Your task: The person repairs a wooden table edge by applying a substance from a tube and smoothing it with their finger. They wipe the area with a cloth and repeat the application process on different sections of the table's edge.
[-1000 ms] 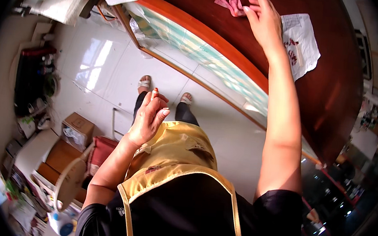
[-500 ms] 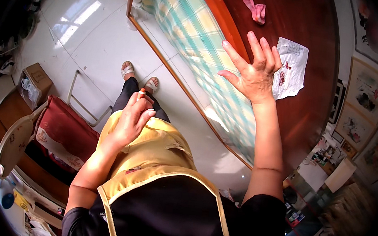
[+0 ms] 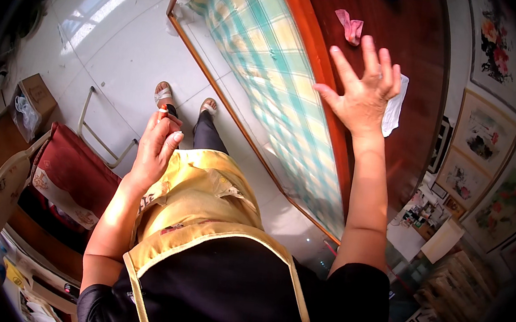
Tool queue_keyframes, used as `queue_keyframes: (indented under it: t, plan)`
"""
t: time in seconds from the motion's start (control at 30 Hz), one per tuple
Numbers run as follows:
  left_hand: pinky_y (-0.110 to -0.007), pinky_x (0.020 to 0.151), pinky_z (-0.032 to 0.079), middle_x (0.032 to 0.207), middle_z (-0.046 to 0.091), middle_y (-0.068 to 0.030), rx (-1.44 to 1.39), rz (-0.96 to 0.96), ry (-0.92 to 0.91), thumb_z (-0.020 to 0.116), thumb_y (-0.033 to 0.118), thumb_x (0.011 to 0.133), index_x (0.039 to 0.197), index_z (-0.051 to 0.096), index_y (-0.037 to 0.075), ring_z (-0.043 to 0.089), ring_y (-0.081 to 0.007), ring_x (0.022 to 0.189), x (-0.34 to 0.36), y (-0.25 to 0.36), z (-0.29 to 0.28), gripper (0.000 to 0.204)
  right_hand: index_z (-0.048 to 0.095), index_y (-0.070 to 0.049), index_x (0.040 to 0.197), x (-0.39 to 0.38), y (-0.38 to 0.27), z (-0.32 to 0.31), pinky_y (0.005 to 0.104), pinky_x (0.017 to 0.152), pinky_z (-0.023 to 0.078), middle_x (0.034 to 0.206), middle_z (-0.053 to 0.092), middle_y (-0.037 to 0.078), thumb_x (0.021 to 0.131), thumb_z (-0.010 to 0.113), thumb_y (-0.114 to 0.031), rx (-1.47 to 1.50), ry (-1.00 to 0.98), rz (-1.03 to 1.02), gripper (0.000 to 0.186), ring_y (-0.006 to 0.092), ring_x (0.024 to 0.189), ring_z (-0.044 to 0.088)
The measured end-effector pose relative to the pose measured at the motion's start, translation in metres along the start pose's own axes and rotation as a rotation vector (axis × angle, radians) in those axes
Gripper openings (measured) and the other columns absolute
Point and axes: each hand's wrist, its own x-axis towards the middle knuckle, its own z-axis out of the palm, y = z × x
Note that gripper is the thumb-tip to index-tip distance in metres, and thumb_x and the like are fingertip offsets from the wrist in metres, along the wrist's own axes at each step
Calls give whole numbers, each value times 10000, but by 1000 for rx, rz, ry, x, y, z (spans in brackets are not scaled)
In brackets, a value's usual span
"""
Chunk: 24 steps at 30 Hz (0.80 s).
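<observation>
My left hand [image 3: 154, 151] is closed around a small stick-like thing with an orange-red and white end [image 3: 162, 112], held up in front of the yellow apron [image 3: 206, 187]. Most of that thing is hidden by the fingers. Over the dark red wooden table [image 3: 421, 114], my right hand [image 3: 366, 97] is spread with its fingers apart and holds nothing. It partly covers a white sheet of paper [image 3: 395, 109]; whether it touches the tabletop I cannot tell. A crumpled pink cloth piece [image 3: 350, 27] lies just beyond its fingertips.
A green-and-yellow checked cloth [image 3: 263, 43] hangs along the table's left side, above a wooden rail [image 3: 215, 85]. To the left stand a chair with a dark red cover [image 3: 74, 171] and a cardboard box [image 3: 36, 93]. Framed paintings [image 3: 484, 130] are at the right.
The view has shifted slightly. My right hand has moved over the paper, covering more of it. My left hand has moved a little left, still gripping the orange-tipped thing.
</observation>
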Motion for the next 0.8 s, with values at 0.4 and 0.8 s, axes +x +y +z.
queue_keyframes:
  t: [0.4, 0.8]
  plan:
    - [-348, 953, 405, 1064, 531, -117, -99, -88, 124, 565, 154, 1024, 903, 526, 23, 512, -243, 1050, -15, -10, 74, 183, 683, -358, 1310, -10, 15, 6, 508, 1184, 148, 1615, 327, 79, 812, 601, -775, 288, -3, -99, 655, 309, 1445, 239]
    - [-355, 941, 420, 1039, 524, -129, -147, -98, 200, 572, 111, 1012, 891, 517, 14, 529, -259, 1038, -42, -12, 125, 164, 783, -267, 1062, 2, 11, 9, 476, 1190, 121, 1574, 416, 54, 742, 702, -732, 307, 116, -273, 570, 289, 1461, 232]
